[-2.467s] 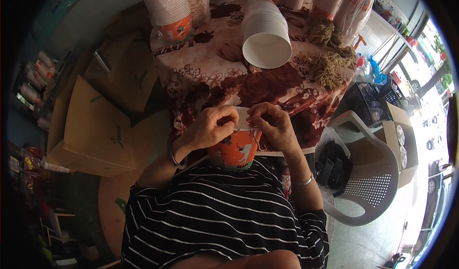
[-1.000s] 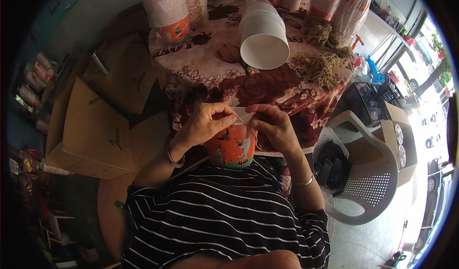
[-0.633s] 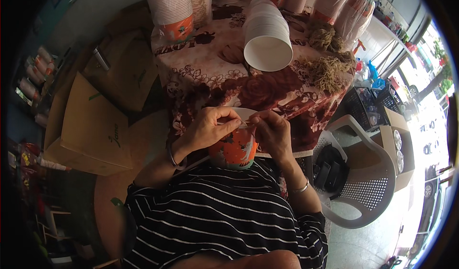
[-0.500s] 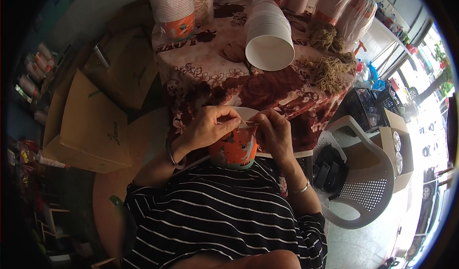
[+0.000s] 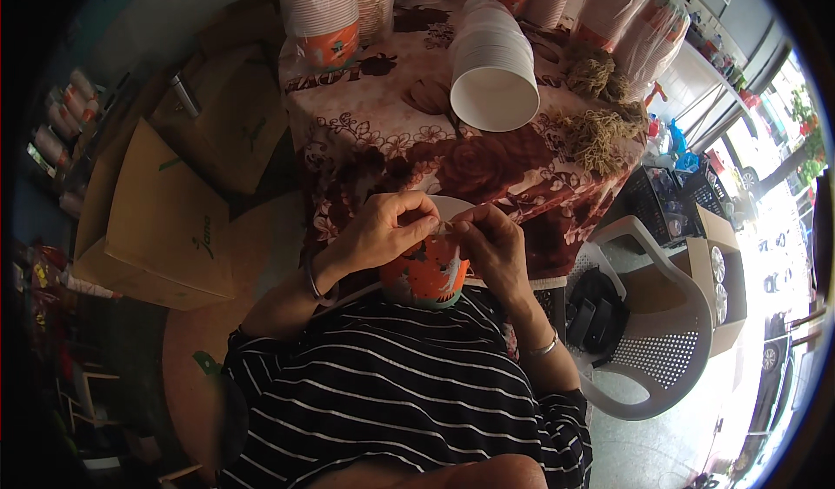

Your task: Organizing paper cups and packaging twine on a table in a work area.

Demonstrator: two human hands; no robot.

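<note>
An orange patterned paper bucket with a pale inside stands upright against my striped shirt, at the table's near edge. At its near rim my left hand is closed in a pinch, thumb against forefinger, on a short piece of tan twine. From the other side my right hand pinches the same twine, its fingertips almost meeting the left ones. The twine's ends and any hole in the rim are too small or hidden to make out.
On the flowered tablecloth lie a stack of white buckets and loose twine bundles. Wrapped stacks of orange buckets stand along the back. Cardboard boxes are at left, a grey plastic chair at right.
My right hand has shifted slightly left and its fingers have come closer to my left hand's at the rim. The left hand and bucket stay nearly still.
</note>
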